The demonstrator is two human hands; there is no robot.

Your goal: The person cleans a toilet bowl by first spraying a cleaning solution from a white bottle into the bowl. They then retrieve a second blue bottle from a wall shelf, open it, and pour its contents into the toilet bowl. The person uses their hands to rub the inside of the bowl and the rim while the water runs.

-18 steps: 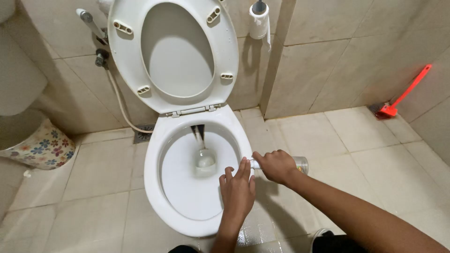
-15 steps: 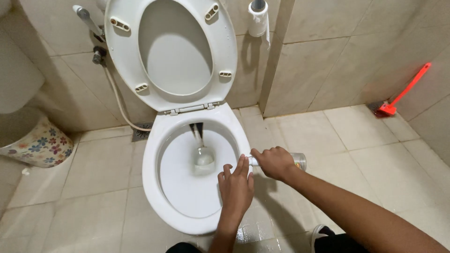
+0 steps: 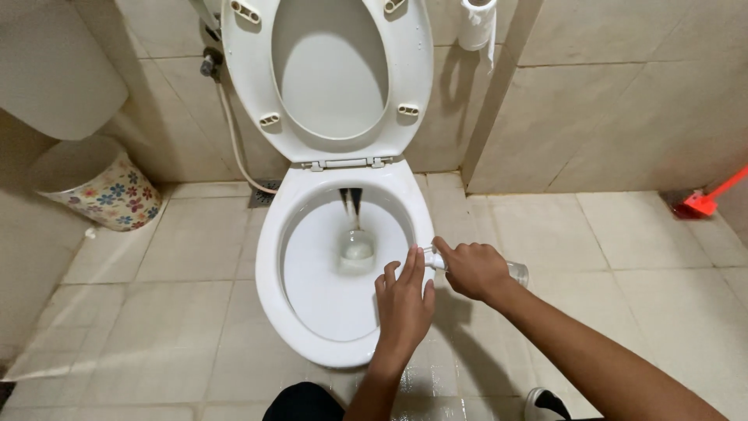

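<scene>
The clear plastic bottle (image 3: 514, 272) lies tipped sideways at the toilet bowl's (image 3: 269, 257) three-o'clock rim, clenched in the right hand (image 3: 474, 269), which has stayed put there. The left hand (image 3: 405, 304), fingers loosely together and resting flat at about four o'clock on the rim, holds nothing. Only the view has drifted, the floral bin (image 3: 97, 183) at nine o'clock now showing more fully, so the pouring pose seems unchanged.

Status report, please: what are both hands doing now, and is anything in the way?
Right hand grips clear bottle at toilet bowl rim. Left hand open, fingers spread beside it. Nothing between hands and bowl.
</scene>
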